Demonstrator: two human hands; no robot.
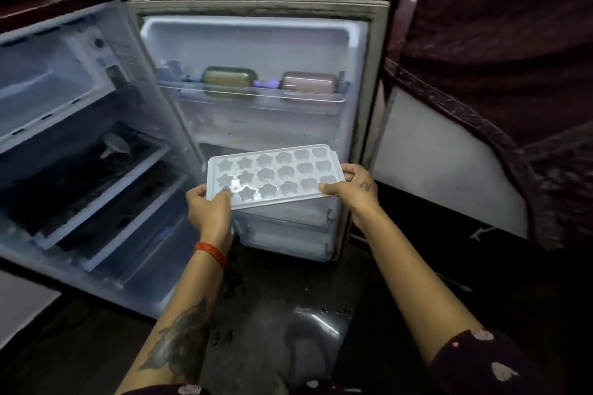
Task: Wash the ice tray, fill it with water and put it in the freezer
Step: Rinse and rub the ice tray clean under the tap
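Note:
A white ice tray with star and flower shaped cells is held level in front of the open fridge. My left hand grips its near left corner, thumb on top. Its right end is pinched by my right hand. The freezer compartment sits open at the upper left of the fridge body. I cannot tell whether the cells hold water.
The fridge door stands wide open ahead, with a green bottle and a pink bottle on its shelf. Fridge shelves lie at left. A dark patterned curtain hangs at right. The floor below is dark.

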